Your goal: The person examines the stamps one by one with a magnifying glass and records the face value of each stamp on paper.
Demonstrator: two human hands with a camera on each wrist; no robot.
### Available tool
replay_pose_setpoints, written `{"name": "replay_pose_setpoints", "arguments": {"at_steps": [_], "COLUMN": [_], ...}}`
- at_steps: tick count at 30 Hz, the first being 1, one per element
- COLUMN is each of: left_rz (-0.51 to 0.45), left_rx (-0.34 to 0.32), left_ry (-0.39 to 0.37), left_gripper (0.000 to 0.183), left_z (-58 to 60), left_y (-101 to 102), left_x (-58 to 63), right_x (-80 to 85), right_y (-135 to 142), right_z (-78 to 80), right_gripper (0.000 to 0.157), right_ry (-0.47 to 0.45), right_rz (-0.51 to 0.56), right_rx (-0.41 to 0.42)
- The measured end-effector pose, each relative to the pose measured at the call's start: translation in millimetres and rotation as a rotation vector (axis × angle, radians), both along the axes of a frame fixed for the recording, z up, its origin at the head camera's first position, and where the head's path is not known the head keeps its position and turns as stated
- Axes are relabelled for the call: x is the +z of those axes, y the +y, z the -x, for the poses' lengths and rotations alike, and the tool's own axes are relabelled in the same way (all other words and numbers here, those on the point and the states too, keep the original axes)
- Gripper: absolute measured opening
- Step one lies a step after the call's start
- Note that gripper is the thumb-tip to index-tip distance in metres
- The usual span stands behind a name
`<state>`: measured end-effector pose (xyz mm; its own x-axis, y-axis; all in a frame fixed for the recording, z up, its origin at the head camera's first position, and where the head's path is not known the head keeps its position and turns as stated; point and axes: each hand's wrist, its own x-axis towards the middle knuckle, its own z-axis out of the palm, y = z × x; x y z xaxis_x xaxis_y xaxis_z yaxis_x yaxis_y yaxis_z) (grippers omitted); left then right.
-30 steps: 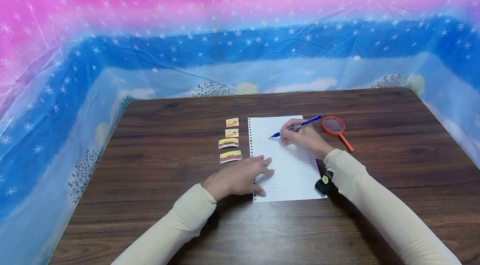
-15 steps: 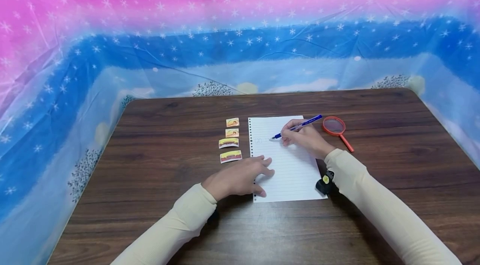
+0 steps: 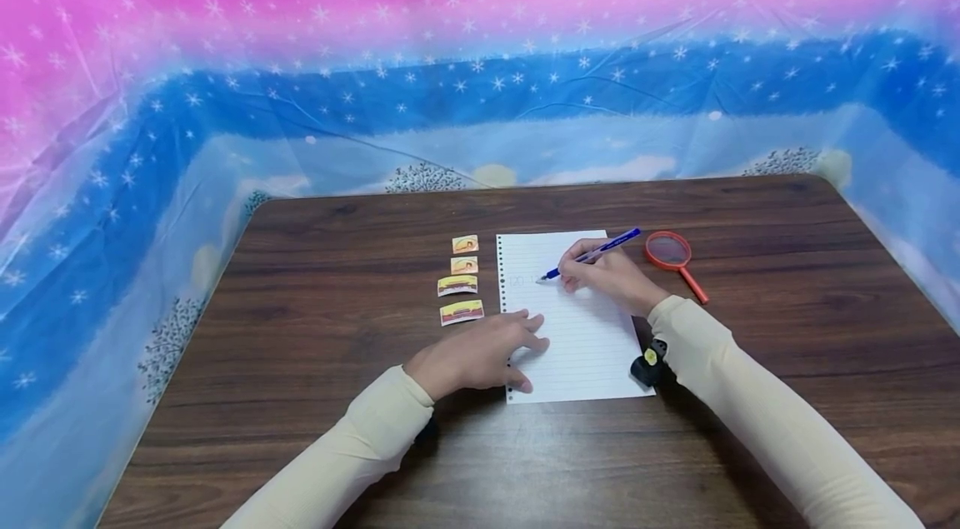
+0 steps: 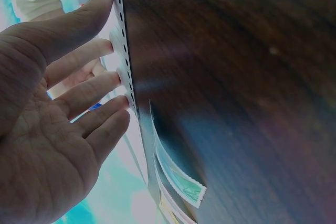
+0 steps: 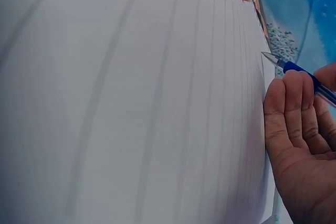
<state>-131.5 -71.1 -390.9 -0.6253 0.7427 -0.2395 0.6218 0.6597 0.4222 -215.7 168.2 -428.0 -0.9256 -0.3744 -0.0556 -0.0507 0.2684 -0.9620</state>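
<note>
A lined, hole-punched sheet of paper (image 3: 577, 346) lies on the wooden table, with faint writing near its upper left. My right hand (image 3: 607, 275) pinches a blue pen (image 3: 618, 241), its tip at the end of that writing. In the right wrist view the pen (image 5: 294, 69) meets the page beside the curled fingers of the right hand (image 5: 299, 135). Spread across the sheet's left edge, my left hand (image 3: 480, 354) rests its fingertips on the paper. The left wrist view shows that hand (image 4: 58, 114) with fingers extended and nothing held.
Left of the sheet, several small stamps form a column, two orange ones (image 3: 464, 265) above two yellow-and-red ones (image 3: 461, 312). A red magnifying glass (image 3: 686, 272) lies right of the paper. Behind the table (image 3: 337, 262) hangs a pink and blue snowflake cloth (image 3: 450, 96).
The pen tip shifts slightly right, then a little back left, and the faint writing has grown by a small mark. My left hand stays in place.
</note>
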Motion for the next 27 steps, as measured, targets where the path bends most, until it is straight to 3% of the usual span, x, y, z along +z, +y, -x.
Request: {"name": "replay_pose_setpoints", "arguments": {"at_steps": [14, 27], "left_rz": [0.002, 0.005], "left_rx": [0.006, 0.005], "left_ry": [-0.001, 0.008], "left_gripper": [0.059, 0.059], "left_z": [-0.9, -0.9], "left_y": [0.2, -0.2], "left_x": [1.5, 0.7], "right_x": [1.6, -0.1], "right_y": [-1.0, -0.8], "right_z": [1.3, 3.3], "right_gripper": [0.018, 0.019], "right_ry": [-0.048, -0.125], "right_rz": [-0.026, 0.044], "right_rx": [-0.053, -0.103]}}
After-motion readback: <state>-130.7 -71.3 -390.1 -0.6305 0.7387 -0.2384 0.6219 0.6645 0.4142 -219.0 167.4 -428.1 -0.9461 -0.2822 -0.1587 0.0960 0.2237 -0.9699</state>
